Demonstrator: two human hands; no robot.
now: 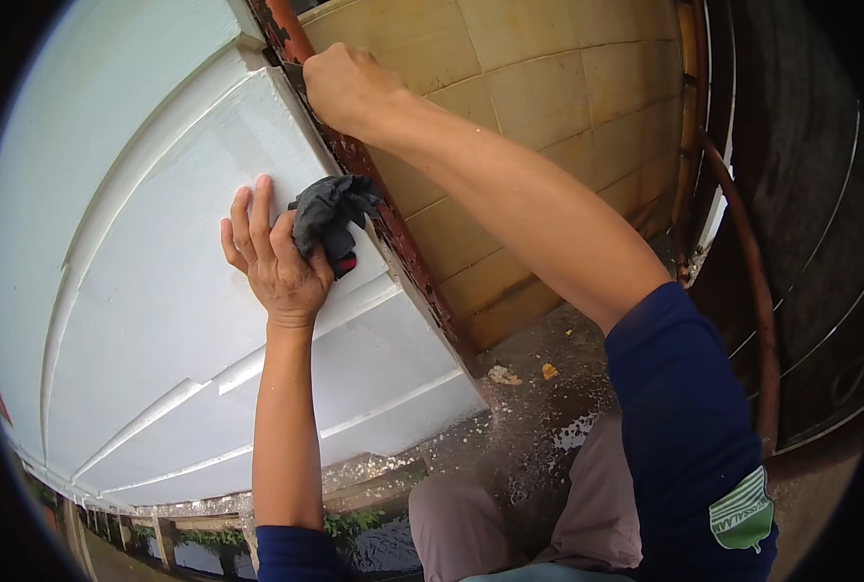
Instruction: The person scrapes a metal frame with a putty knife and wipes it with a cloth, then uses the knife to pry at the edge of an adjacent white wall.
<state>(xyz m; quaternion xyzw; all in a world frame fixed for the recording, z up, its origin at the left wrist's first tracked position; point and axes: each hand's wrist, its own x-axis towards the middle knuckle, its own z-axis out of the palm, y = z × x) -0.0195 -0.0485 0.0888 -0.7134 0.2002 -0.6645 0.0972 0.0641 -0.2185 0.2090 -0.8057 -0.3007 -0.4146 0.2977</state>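
Note:
My left hand (pixel 282 257) rests against the white panel (pixel 160 262), with its fingers spread upward and a crumpled dark cloth (pixel 327 215) held between thumb and index finger. A small red patch shows at the cloth's lower edge. Higher up, my right hand (pixel 350 89) is closed at the reddish-brown post (pixel 408 242) along the panel's edge. A thin dark edge shows beside its knuckles, but most of what the fingers grip is hidden. The post's paint is chipped and flaking.
Beyond the post is a yellowish tiled wall (pixel 548 92). A curved brown pipe (pixel 757 291) runs down at the right. Paint flakes and debris lie on the wet ground (pixel 548 388). Below the panel are a ledge with short posts, green plants and water.

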